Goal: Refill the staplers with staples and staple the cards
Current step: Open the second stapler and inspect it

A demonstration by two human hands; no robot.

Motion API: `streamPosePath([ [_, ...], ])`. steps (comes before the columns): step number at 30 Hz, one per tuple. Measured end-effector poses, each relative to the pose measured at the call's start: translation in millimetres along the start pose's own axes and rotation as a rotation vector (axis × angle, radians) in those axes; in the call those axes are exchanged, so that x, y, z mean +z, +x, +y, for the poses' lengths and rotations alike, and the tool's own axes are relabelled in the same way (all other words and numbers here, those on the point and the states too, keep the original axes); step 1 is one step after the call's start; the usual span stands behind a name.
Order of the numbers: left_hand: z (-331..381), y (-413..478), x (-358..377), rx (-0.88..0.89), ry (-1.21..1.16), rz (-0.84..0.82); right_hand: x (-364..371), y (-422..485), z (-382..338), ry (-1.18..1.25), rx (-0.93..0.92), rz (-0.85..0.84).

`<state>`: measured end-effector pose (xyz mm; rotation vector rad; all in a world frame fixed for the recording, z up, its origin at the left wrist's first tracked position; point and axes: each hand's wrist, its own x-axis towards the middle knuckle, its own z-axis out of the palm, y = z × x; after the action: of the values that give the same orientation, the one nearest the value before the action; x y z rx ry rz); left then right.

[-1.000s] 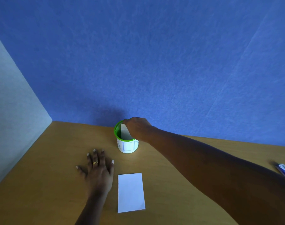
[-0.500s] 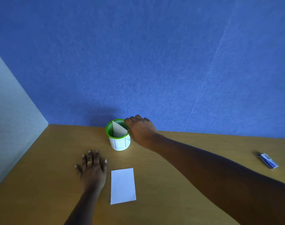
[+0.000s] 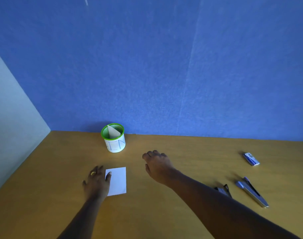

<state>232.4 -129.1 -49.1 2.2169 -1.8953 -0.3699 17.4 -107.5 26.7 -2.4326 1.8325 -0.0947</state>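
Observation:
A white card (image 3: 117, 181) lies flat on the wooden table (image 3: 181, 152). My left hand (image 3: 97, 181) rests flat on the table with its thumb on the card's left edge. My right hand (image 3: 158, 165) hovers right of the card with loosely curled fingers and holds nothing. A green-rimmed white cup (image 3: 114, 138) stands by the back wall with another card (image 3: 113, 132) leaning inside it. A blue and silver stapler (image 3: 252, 192) lies open at the right. A second, dark stapler (image 3: 223, 189) is partly hidden behind my right forearm. A small blue staple box (image 3: 251, 159) lies further back.
A blue wall (image 3: 164, 66) closes the back of the table and a pale partition (image 3: 11, 118) closes the left side.
My right hand let go of the card in the cup and drew back toward me and to the right. My left thumb slid onto the flat card. The view shifted and shows the staplers.

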Motion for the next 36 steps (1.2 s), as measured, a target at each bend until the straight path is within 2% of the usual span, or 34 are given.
streamPosePath([
  [7,48.1,-52.2,5.8,0.089,0.052,-0.074,10.3,-63.4,26.0,0.004,0.106,-0.088],
  [13,92.9,-95.1,17.0,0.257,0.141,-0.14,19.0,-119.0,58.5,0.043,0.23,-0.115],
  [22,152.0,-141.4,42.6,0.388,0.108,-0.236,24.2,-183.0,119.9,0.154,0.452,-0.014],
  [26,175.0,-150.2,50.2,0.426,0.022,-0.284,24.5,-198.5,150.6,0.106,0.525,0.069],
  [31,197.2,-157.3,57.2,0.469,0.035,-0.319,25.9,-210.6,177.5,0.114,0.646,0.056],
  [36,211.2,-162.2,63.2,0.476,0.047,-0.346,29.9,-216.3,195.4,0.194,0.733,-0.027],
])
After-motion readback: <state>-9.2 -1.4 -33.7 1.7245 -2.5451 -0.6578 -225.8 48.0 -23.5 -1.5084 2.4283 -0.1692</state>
